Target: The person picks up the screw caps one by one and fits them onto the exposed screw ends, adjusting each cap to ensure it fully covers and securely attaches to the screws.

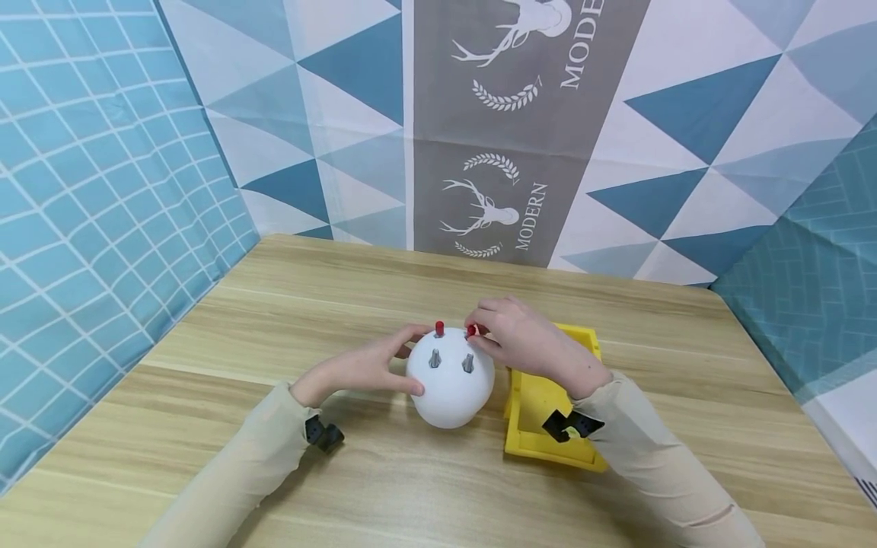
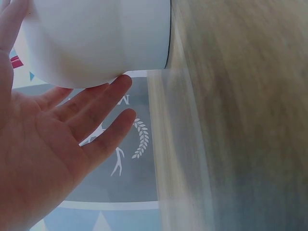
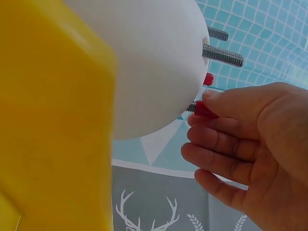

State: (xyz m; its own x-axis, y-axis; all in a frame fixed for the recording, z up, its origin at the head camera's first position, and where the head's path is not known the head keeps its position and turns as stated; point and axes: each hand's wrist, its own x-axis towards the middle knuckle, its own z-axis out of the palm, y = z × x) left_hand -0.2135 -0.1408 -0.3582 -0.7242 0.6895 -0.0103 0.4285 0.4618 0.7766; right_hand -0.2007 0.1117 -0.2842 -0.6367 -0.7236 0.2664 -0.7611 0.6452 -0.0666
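Two hands work the white dome point(image 1: 450, 384) left of the yellow tray point(image 1: 548, 415): left hand point(image 1: 363, 367) steadies it open-fingered, right hand point(image 1: 524, 341) pinches a red-capped bolt point(image 1: 472, 331), which could jam if tilted.

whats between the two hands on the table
A white dome with bolts in it. The left hand touches its left side and the right hand pinches a red cap at its top. The head view shows this best.
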